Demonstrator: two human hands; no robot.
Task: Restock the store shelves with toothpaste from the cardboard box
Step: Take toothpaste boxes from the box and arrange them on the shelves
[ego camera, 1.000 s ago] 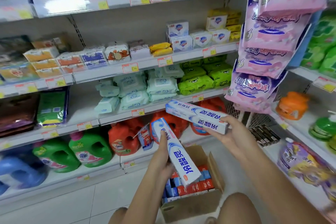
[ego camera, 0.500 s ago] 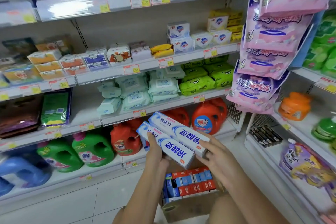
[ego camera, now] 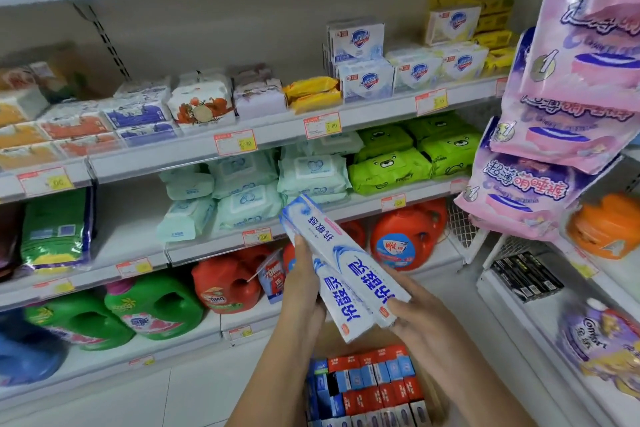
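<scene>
The two toothpaste cartons [ego camera: 341, 274] lie pressed side by side between both hands, their long axis slanting from the near right end up to the far left, toward the shelves [ego camera: 311, 135]. The left hand [ego camera: 304, 291] curls round their left edge at mid-length, and the right hand [ego camera: 415, 319] clasps the near end. The cardboard box [ego camera: 327, 340] sits directly below.
</scene>
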